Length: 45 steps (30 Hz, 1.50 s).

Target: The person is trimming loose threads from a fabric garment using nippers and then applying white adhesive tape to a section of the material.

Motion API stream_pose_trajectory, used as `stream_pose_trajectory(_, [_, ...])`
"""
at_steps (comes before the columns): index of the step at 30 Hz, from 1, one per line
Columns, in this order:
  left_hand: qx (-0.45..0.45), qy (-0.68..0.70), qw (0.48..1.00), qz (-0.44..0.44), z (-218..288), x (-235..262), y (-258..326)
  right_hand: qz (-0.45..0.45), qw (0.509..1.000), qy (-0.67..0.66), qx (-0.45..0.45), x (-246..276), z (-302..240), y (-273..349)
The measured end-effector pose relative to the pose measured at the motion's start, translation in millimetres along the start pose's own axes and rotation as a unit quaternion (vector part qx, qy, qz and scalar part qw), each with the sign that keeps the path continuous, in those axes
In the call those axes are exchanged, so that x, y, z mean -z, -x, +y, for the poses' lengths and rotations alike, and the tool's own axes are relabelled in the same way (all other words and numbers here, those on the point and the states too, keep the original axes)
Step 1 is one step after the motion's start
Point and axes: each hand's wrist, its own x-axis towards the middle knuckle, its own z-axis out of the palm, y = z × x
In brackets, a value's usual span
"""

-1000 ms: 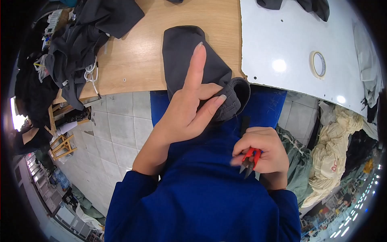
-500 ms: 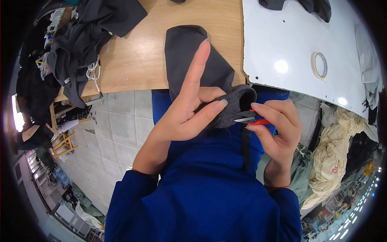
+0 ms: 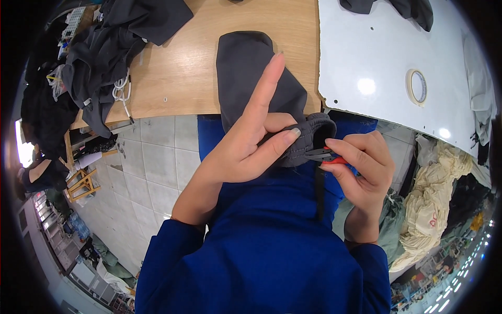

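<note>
The dark grey garment (image 3: 246, 68) lies with most of its length flat on the wooden tabletop (image 3: 188, 68), while its ribbed elastic end (image 3: 308, 141) hangs off the near edge and is gathered up in front of the person's blue top (image 3: 261, 251). The left hand (image 3: 251, 146) pinches that ribbed end between thumb and middle finger, with the index finger stretched straight up and clear of the cloth; held so, the hem seems to be kept taut and its edge turned toward the other hand. The right hand (image 3: 361, 167) is closed around small red-handled snips (image 3: 324, 156), whose dark blades point left and meet the gathered edge right beside the left fingertips, apparently at a seam or loose thread, though the thread itself is too fine to make out. A narrow dark strip (image 3: 319, 193) hangs straight down from the cuff over the blue top. Laying the bulk of the garment on the table likely takes its weight off the hands, so only the worked end needs holding. To the right, a white board (image 3: 376, 63) covers the table and bears a roll of tape (image 3: 418, 86); to the left, more dark garments (image 3: 99, 57) are heaped, and pale cloth (image 3: 444, 204) is piled low on the right.
</note>
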Motion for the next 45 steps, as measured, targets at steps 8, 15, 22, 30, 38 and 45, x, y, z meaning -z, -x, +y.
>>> stream_pose_trajectory(8, [-0.011, 0.029, 1.000, 0.002, 1, -3, -3, -0.008, 1.000, -0.008, 0.012, -4, -2, -5])
stream_pose_trajectory(15, [0.014, -0.040, 0.998, -0.037, 2, 6, -1, -0.011, 1.000, 0.010, 0.011, -3, -3, -3])
stream_pose_trajectory(22, [0.040, -0.083, 0.995, -0.025, 2, 4, -2, -0.027, 0.999, 0.030, 0.021, 0, -6, -8])
stream_pose_trajectory(30, [0.057, -0.066, 0.996, -0.035, 3, 3, -2, -0.062, 0.996, 0.061, 0.034, 5, -9, -12])
stream_pose_trajectory(38, [0.012, -0.111, 0.992, -0.066, -1, 4, -4, -0.094, 0.993, 0.062, 0.031, 9, -9, -16])
stream_pose_trajectory(45, [0.014, -0.129, 0.990, -0.056, -1, 0, -4, -0.104, 0.993, 0.044, 0.045, 6, -6, -15])
